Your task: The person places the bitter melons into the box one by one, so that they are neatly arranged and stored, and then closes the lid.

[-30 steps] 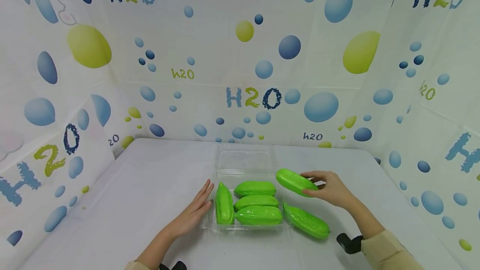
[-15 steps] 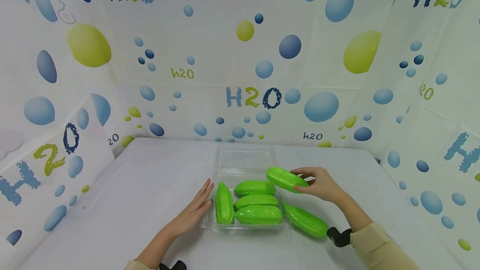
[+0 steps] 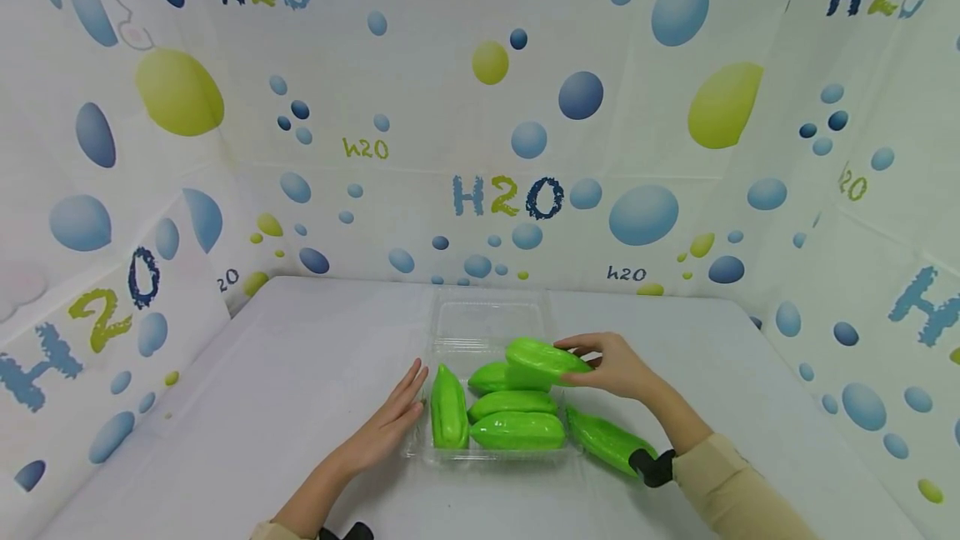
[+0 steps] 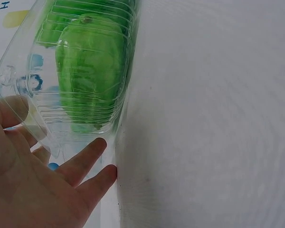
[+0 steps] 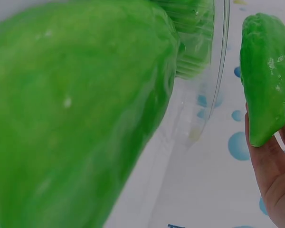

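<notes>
My right hand (image 3: 611,367) holds a shiny green gourd-like vegetable (image 3: 538,358) by its right end, between thumb and fingers. It is above the back right of a clear plastic box (image 3: 517,455) and overlaps another gourd (image 3: 487,377) lying there. Several more gourds lie inside; one stands lengthwise (image 3: 449,411) along the left wall, others crosswise. In the right wrist view the held gourd (image 5: 266,71) tapers down toward the fingers. My left hand (image 3: 382,427), fingers straight, is against the box's left side; the left wrist view shows its fingertips at the plastic rim.
The box's clear lid (image 3: 491,322) lies folded back behind it. One loose green gourd (image 3: 603,438) lies on the white table (image 3: 300,357) to the right, partly behind the black wrist camera (image 3: 651,467). A bubble-printed curtain (image 3: 420,65) stands behind and at both sides.
The right hand has carried its gourd leftward, from right of the box to over its back right part. The left hand and the other gourds have stayed put.
</notes>
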The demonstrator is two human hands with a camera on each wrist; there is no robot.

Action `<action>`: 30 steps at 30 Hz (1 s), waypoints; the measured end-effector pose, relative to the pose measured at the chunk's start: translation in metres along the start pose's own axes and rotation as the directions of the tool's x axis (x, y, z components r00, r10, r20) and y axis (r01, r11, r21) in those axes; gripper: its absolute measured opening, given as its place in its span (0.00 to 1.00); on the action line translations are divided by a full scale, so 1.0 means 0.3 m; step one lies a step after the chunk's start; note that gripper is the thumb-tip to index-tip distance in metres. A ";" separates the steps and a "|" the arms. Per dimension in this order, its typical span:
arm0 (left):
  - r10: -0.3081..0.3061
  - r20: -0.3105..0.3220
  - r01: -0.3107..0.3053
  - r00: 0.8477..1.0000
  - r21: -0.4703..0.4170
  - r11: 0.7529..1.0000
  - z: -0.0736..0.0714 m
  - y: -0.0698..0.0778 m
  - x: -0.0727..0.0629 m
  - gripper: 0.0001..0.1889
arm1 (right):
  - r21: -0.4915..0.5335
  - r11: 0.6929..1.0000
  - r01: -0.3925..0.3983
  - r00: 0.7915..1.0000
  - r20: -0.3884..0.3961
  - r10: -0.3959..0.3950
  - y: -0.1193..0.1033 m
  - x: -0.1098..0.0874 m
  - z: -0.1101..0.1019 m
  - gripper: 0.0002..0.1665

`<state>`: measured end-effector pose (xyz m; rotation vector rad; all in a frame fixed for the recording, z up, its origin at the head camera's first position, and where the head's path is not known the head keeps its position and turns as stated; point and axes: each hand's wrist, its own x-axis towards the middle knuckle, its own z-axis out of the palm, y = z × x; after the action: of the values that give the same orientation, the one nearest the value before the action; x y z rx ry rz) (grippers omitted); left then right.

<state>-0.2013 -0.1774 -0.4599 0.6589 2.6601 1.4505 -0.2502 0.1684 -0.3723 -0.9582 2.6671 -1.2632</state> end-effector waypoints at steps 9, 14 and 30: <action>-0.005 -0.001 0.005 1.000 0.007 1.000 -0.003 0.009 -0.002 0.27 | 0.020 1.000 0.008 0.999 0.043 -0.009 -0.063 0.025 0.023 0.25; -0.007 -0.006 0.007 1.000 0.004 1.000 -0.004 0.008 -0.003 0.27 | 0.027 0.999 0.017 0.998 0.065 -0.019 0.002 0.060 0.054 0.25; 0.001 -0.010 -0.001 1.000 0.003 1.000 -0.003 0.006 -0.001 0.27 | 0.018 0.999 0.045 0.991 0.126 -0.047 0.050 0.110 0.104 0.25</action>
<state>-0.2005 -0.1772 -0.4580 0.6552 2.6698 1.4544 -0.2757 0.1362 -0.3967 -1.0662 2.5504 -1.1863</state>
